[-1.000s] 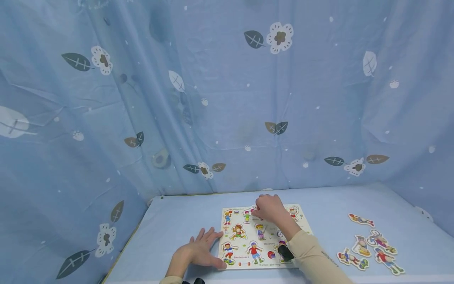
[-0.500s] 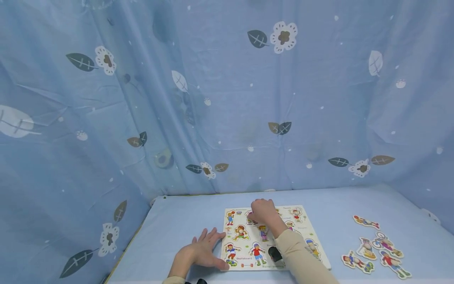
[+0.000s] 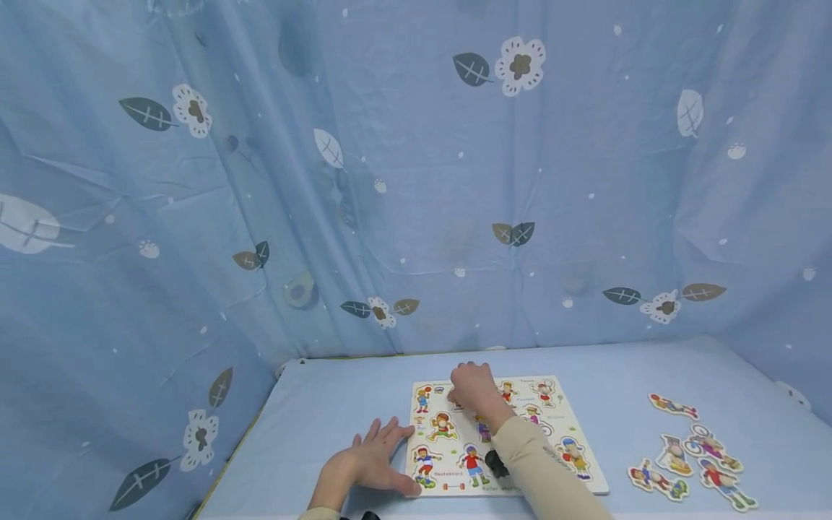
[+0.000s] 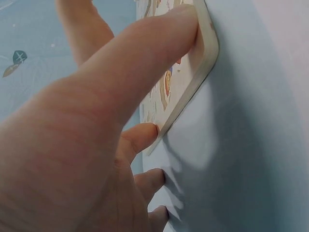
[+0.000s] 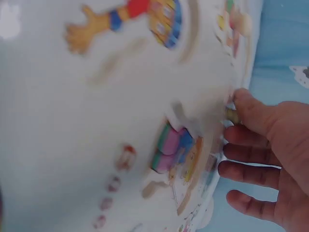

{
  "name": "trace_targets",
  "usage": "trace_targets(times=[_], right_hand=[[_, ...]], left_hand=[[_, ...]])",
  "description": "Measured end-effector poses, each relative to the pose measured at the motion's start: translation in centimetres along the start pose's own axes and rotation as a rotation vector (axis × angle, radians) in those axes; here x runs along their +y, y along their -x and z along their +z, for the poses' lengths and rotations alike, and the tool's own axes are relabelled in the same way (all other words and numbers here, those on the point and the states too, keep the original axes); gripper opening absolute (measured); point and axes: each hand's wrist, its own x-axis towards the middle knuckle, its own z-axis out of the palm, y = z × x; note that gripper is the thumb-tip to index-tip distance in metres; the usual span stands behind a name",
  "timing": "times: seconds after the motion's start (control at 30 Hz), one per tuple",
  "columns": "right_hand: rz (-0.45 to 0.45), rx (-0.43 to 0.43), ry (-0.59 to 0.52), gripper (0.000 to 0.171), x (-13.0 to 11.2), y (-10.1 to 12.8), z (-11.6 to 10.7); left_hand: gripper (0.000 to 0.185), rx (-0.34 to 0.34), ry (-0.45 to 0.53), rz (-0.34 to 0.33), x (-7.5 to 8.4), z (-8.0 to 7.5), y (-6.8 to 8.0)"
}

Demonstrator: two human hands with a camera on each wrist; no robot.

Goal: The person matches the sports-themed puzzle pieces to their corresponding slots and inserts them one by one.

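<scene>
Since a second ago the right hand (image 3: pixel 473 386) has slid left across the puzzle board (image 3: pixel 552 433), from its top middle to the top-left area; the left hand (image 3: pixel 367 462) hasn't moved.

Nearest: left hand lies flat on the counter (image 3: pixel 325 404) at the board's near-left corner, fingers (image 3: pixel 390 431) spread and straight. The left wrist view shows the thumb (image 4: pixel 145 58) pressed along the board's (image 4: pixel 193 87) edge and another fingertip touching that edge lower down. Nothing gripped.

The board lies flat on the counter, centre of the near edge, partly under the right forearm in a beige sleeve (image 3: pixel 539 469). Cartoon figure pieces sit in its slots, e.g. a figure in red and blue (image 3: pixel 424 462) at the near-left. Small printed captions sit under the figures; too small and blurred to read reliably.

Right hand is over the board's top-left area, knuckles up, fingers curled down onto it. In the right wrist view the fingers (image 5: pixel 251 171) lie at the board's (image 5: pixel 72 121) far edge, slightly apart; picture is blurred, so can't tell whether they pinch a piece.

Right of the board, well apart: five loose figure pieces (image 3: pixel 689 455) flat on the counter.

Far: blue curtain (image 3: pixel 416 180) with leaf and flower print behind and on both sides.
</scene>
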Motion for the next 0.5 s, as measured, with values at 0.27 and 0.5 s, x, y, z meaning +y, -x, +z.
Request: trace_targets(times=[0.27, 0.5], right_hand=[[-0.007, 0.074, 0.036, 0.022, -0.48, 0.34, 0.28], [0.026, 0.060, 0.006, 0.025, -0.36, 0.61, 0.73]], left_hand=[[0.092, 0.015, -0.004, -0.007, 0.21, -0.12, -0.14], [0.093, 0.014, -0.014, -0.005, -0.01, 0.02, -0.48]])
